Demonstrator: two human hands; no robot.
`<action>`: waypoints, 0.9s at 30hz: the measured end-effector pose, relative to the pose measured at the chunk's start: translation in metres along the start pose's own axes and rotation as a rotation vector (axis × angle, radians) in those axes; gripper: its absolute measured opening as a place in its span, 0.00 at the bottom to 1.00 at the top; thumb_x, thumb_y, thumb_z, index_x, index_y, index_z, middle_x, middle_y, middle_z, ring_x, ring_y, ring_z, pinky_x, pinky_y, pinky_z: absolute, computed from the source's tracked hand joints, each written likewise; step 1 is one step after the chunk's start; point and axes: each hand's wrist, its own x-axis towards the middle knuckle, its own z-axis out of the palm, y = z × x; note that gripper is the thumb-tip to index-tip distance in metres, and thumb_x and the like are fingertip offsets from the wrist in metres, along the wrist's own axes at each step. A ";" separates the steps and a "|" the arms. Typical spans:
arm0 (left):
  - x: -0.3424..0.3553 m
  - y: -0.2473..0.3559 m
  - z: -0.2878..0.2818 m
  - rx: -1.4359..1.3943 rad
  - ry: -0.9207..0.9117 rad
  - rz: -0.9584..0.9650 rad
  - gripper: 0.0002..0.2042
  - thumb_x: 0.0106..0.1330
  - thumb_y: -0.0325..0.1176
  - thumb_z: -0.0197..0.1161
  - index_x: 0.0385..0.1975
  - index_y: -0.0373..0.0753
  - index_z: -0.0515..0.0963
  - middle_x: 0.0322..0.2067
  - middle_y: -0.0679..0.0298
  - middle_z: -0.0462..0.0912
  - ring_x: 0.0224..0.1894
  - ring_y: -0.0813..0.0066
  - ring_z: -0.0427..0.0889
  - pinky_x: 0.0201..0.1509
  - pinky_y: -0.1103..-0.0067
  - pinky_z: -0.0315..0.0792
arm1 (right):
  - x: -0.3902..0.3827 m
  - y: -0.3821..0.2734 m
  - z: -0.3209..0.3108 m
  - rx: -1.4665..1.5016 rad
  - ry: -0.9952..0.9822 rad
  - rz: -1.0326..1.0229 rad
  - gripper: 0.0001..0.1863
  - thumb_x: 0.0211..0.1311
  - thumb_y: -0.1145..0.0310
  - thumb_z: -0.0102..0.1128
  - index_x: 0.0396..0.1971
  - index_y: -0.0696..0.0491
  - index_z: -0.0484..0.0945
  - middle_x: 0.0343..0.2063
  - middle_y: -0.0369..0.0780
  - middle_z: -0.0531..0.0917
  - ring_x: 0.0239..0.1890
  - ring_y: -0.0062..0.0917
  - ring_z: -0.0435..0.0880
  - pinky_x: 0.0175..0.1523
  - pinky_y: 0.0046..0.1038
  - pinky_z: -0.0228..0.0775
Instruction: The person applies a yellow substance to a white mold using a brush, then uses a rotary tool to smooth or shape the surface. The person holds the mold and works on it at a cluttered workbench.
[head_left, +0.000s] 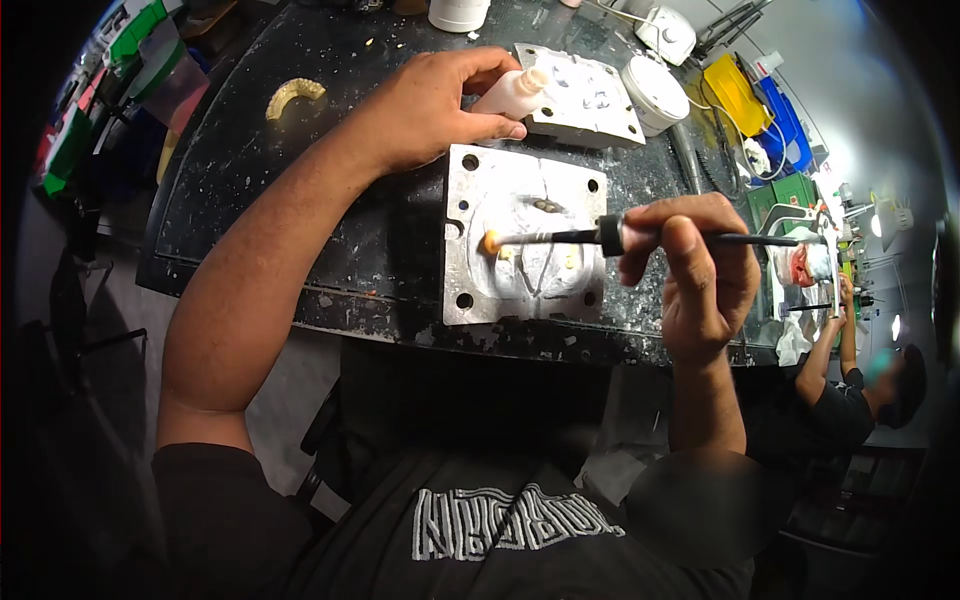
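Note:
My right hand (pixel 695 265) pinches a thin black-handled brush (pixel 560 238) that passes through a black cap. Its tip touches a small orange-yellow spot (pixel 491 241) on the left part of a metal dental flask half (pixel 475 275) filled with pale plaster. A few other yellowish bits and a dark greyish lump (pixel 547 206) show in that plaster. Wrapped round a small whitish bottle with an open neck (pixel 510 93), my left hand (pixel 440 100) is beyond the flask half. The bottle leans by a second metal flask half (pixel 580 90) with white plaster in it.
On the black, white-speckled bench lies a cream horseshoe-shaped dental piece (pixel 294 97) at left. A white tub (pixel 655 95) and another white container (pixel 458 14) stand at the back. Yellow (pixel 733 95) and blue bins (pixel 788 125) are at right. A co-worker (pixel 850 400) works far right.

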 end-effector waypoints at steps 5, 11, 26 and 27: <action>0.000 -0.003 0.002 0.001 0.035 0.047 0.23 0.59 0.38 0.80 0.51 0.36 0.82 0.46 0.55 0.90 0.51 0.66 0.89 0.58 0.70 0.79 | -0.006 -0.001 0.003 0.052 -0.026 0.010 0.15 0.81 0.67 0.52 0.45 0.66 0.80 0.32 0.46 0.86 0.25 0.23 0.82 0.33 0.24 0.76; 0.000 -0.006 0.003 -0.022 0.043 0.052 0.22 0.60 0.39 0.80 0.50 0.36 0.81 0.43 0.56 0.91 0.49 0.68 0.89 0.55 0.72 0.79 | -0.007 0.005 0.002 -0.111 -0.006 -0.151 0.14 0.80 0.67 0.56 0.45 0.65 0.80 0.33 0.45 0.87 0.28 0.22 0.84 0.35 0.23 0.77; 0.002 -0.004 -0.002 -0.035 -0.047 -0.097 0.24 0.61 0.35 0.80 0.55 0.37 0.79 0.47 0.63 0.89 0.53 0.78 0.85 0.59 0.77 0.75 | -0.009 0.011 0.004 -0.171 0.040 -0.289 0.07 0.76 0.78 0.60 0.46 0.66 0.81 0.36 0.45 0.89 0.29 0.20 0.84 0.34 0.22 0.78; 0.001 -0.004 -0.003 -0.023 -0.049 -0.099 0.24 0.61 0.35 0.80 0.55 0.37 0.79 0.47 0.63 0.89 0.53 0.78 0.85 0.59 0.77 0.75 | -0.008 0.011 0.003 -0.235 0.048 -0.291 0.07 0.76 0.77 0.60 0.47 0.66 0.80 0.36 0.45 0.89 0.29 0.20 0.85 0.34 0.23 0.78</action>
